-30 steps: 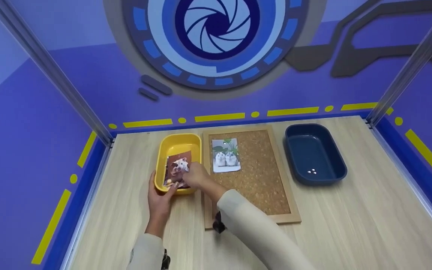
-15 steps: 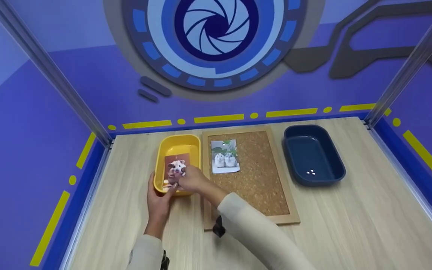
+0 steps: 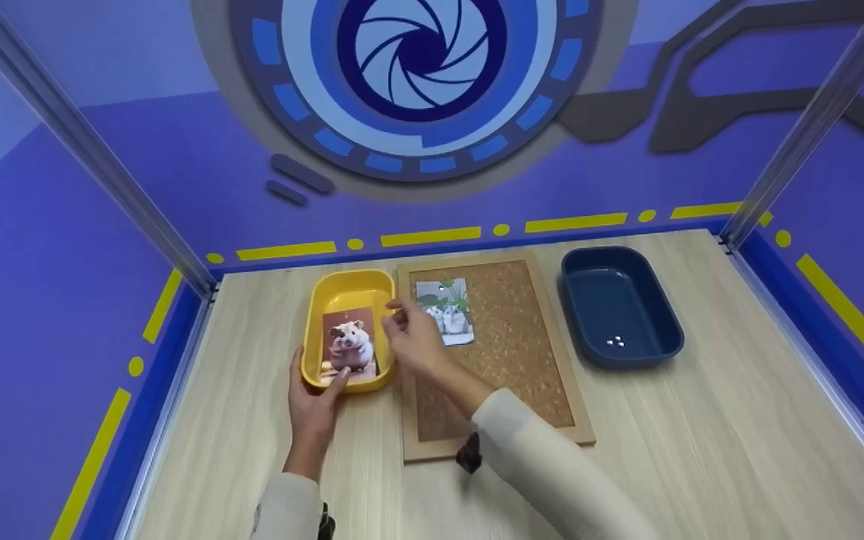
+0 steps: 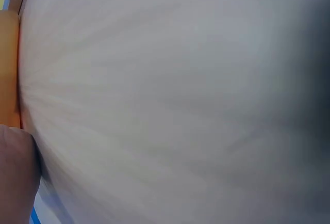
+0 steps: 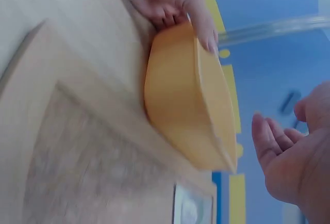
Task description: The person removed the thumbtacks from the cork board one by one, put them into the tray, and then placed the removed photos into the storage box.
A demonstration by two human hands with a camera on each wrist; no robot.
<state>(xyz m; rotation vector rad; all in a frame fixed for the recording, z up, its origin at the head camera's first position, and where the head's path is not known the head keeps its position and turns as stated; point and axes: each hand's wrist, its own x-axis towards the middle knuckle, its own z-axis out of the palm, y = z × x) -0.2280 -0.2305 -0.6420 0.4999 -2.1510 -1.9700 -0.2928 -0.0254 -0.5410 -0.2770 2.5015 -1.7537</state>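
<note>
In the head view, a yellow plastic tray [image 3: 361, 285] holds a photo card of a hamster [image 3: 351, 346] lying picture up. My left hand [image 3: 310, 412] grips the tray's near left corner, thumb over the rim near the card and fingers along the outside wall. The right hand [image 3: 418, 343] hovers by the tray's right rim, over the corkboard's left edge. Its fingers are loosely bent, with nothing visible between them. Behind it, a photo of two hamsters [image 3: 443, 294] lies on the framed corkboard [image 3: 511, 360], with a small shiny pin [image 3: 441, 287] near its top.
A dark blue tray [image 3: 608, 296] stands right of the corkboard, with several small silver pin-like pieces [image 3: 615, 342] inside. Purple-blue printed walls [image 3: 139, 172] enclose the wooden tabletop [image 3: 709, 435] at the back and both sides. Sleeve cloth fills most of the left wrist view.
My right hand has left the hamster card and moved right and up, out of the tray. The card now lies flatter and fully uncovered. My left hand keeps its hold on the tray.
</note>
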